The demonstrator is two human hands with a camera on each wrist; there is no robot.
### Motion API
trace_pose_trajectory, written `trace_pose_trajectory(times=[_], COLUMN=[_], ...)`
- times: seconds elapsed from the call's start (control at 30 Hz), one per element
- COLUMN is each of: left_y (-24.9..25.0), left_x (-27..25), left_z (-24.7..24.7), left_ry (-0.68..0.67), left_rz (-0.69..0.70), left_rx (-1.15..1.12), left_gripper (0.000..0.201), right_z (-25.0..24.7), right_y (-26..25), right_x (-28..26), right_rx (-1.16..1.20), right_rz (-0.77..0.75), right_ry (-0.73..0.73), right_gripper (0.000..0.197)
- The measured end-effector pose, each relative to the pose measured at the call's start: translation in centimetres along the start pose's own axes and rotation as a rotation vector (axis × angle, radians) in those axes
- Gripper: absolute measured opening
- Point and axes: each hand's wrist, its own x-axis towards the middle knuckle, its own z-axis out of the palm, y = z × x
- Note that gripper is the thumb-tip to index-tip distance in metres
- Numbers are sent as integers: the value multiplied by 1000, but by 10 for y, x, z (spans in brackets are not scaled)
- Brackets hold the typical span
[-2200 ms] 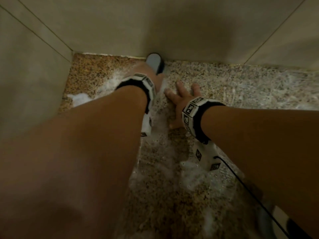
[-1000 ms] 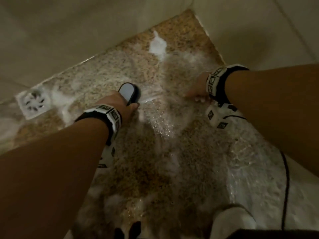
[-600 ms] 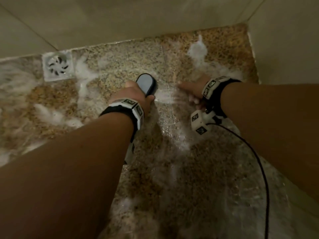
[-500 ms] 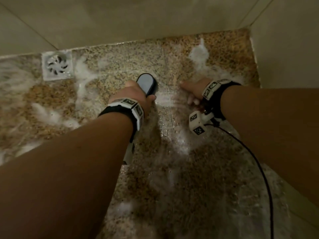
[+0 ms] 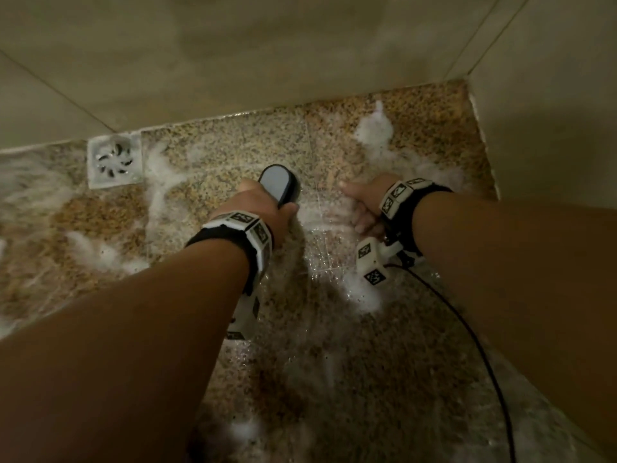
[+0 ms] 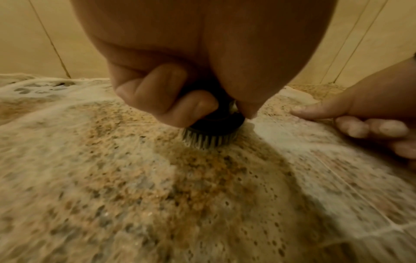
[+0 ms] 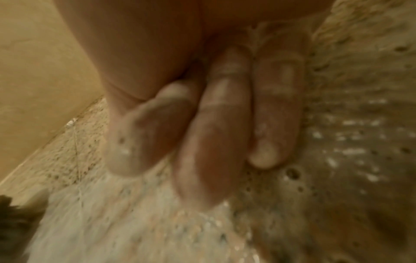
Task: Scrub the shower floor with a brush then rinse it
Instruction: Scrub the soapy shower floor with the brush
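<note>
My left hand (image 5: 263, 208) grips a dark scrub brush (image 5: 277, 182) with a grey oval top, fingers curled round its handle. The brush (image 6: 211, 131) stands bristles-down on the speckled brown stone shower floor (image 5: 334, 345), which is wet and streaked with white foam (image 5: 372, 128). Just right of the brush, my right hand (image 5: 362, 203) rests on the wet floor, thumb stretched toward the brush. In the right wrist view its fingers (image 7: 216, 128) lie straight and soapy on the foam. In the left wrist view the right hand (image 6: 369, 115) lies beside the brush.
A square white floor drain (image 5: 113, 160) sits at the back left by the beige tiled wall (image 5: 267, 55). A second wall (image 5: 551, 111) closes the right side, forming a corner. A black cable (image 5: 480, 355) runs from my right wrist camera toward the bottom right.
The view has swung from one corner to the corner right of the drain. The brush and both hands have shifted slightly over the foamy floor; the left hand's grip is unchanged.
</note>
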Motion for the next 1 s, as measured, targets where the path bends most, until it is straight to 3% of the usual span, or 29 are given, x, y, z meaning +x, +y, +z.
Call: trace_pose_trajectory(times=[0.17,0.27,0.33,0.37,0.47,0.53,0.7,1.0], left_y=[5,6,9,14,33,45,68,116], left_x=[6,8,9,11,18,24,42,65], left_z=[-5,-5,-7,-9,-15,-19,-30,-40], left_ry=[-5,33,60,67,85,95,97,138], left_rz=[22,53,65,69,90,124,164,207], left_rx=[29,32,30,26,6,6,-4,-50], left_gripper=[79,80,79,81,91,91,84,79], right_z=[8,8,1,-4,-22,-32,-38,-39], right_y=[7,14,24,33,59,69,77,72], right_x=[-5,-9,-19,-23,-29,-28,-12,-14], right_rx=[148,-180,-451,-541,-714,-738,-713,-647], right_rz=[-30,-115,-221,-232,-173,-100,72,71], right_ry=[64,224,353,383,342,302,186,152], right_gripper=[37,52,47,56,113,127,144,147])
